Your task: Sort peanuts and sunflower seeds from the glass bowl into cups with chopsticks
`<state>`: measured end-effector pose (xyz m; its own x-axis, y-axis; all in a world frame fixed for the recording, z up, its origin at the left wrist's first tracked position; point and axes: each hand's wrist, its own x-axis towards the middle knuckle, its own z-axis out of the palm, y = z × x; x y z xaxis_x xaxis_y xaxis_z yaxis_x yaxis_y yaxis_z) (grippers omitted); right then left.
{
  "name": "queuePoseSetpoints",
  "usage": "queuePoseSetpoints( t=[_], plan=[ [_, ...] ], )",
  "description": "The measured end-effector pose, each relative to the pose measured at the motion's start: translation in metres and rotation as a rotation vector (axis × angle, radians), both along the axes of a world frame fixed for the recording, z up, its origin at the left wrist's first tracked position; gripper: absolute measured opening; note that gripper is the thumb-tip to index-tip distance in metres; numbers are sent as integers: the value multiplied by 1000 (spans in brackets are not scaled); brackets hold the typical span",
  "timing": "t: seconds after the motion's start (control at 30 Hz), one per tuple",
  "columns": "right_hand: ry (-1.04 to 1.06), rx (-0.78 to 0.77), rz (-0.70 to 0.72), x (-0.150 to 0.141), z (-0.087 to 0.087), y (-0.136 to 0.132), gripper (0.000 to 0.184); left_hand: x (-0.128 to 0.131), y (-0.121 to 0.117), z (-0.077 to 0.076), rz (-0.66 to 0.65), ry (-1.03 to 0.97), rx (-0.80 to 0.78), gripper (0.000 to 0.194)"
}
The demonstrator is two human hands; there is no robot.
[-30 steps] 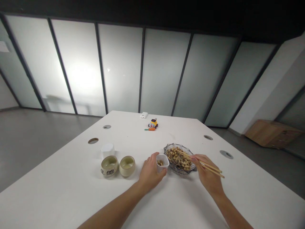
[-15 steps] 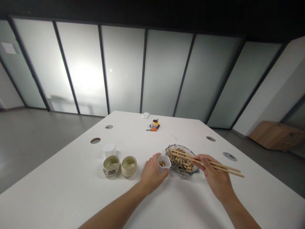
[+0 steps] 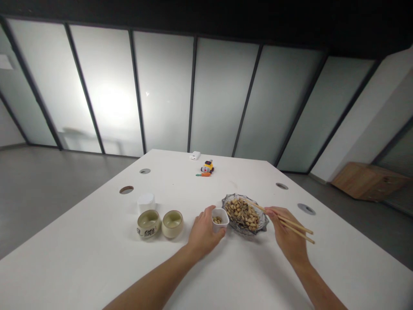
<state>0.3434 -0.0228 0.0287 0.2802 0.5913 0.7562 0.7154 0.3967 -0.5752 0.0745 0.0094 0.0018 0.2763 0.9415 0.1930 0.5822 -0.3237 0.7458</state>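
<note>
My left hand (image 3: 206, 232) is closed around a small white square cup (image 3: 222, 218) with a few nuts (image 3: 217, 220) at its bottom. Right of the cup, nearly touching it, stands a scalloped glass bowl (image 3: 263, 225) heaped with peanuts and seeds (image 3: 243, 214). My right hand (image 3: 288, 232) grips a pair of wooden chopsticks (image 3: 295, 224). Their tips reach over the far part of the heap in the bowl; whether they pinch anything is too small to tell.
Left on the white table (image 3: 193, 275) stand two pale green ceramic cups (image 3: 149, 224) and a white container (image 3: 146, 203). Farther off lie a yellow toy car (image 3: 207, 166), a toy carrot (image 3: 203, 175) and a white box (image 3: 195, 155). Round holes (image 3: 126, 190) pierce the tabletop near both sides.
The chopsticks have shifted in my right hand, their tips drawing toward the right and their rear ends spreading apart. My left hand keeps its hold on the white cup. The view has turned slightly.
</note>
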Motion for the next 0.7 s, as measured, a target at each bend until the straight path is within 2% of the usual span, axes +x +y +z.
queuePoseSetpoints(
  t=[0.1,0.23,0.47,0.6,0.7],
  plan=[
    [-96,33,73,-3,-3,1,35,0,0,0,-3,2,0,71],
    [-111,12,162,-4,-9,4,29,0,-1,2,-3,8,3,70],
    [-84,-32,107,-3,-7,3,39,0,-1,2,-3,6,-1,70],
    [114,-102,71,-6,-2,1,46,0,-1,2,-4,1,-1,69],
    [441,-154,218,-12,3,-1,44,0,-2,3,-7,-4,-1,69]
  ],
)
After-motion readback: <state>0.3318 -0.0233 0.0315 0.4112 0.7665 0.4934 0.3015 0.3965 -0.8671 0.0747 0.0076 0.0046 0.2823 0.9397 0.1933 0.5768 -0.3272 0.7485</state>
